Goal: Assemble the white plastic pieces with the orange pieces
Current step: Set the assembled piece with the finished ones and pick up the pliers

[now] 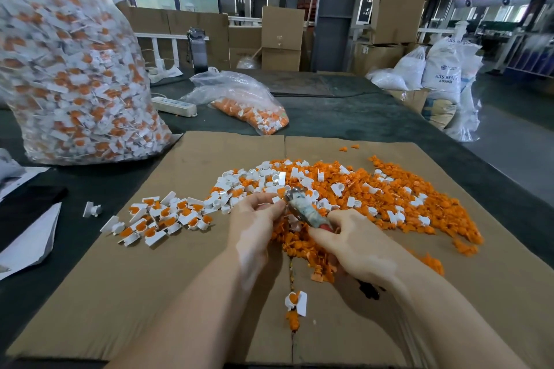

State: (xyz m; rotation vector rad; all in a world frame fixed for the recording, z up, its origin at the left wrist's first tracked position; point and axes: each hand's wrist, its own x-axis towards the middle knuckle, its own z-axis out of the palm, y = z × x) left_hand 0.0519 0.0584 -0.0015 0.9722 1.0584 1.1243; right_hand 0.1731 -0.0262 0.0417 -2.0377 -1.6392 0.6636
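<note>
White plastic piece [277,199] sits pinched in the left hand [254,216] at frame centre; right hand [353,244] grips a tool [305,210] angled up-left, its tip meeting it.

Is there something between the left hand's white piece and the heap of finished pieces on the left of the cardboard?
Nothing visible. The left hand pinches a small white plastic piece. Between it and the heap of assembled white-and-orange pieces lies only bare brown cardboard sheet. The right hand grips a worn wrapped-handle tool on the other side.

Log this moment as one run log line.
left hand: pinches white piece | right hand: grips tool | assembled pile: left on cardboard
</note>
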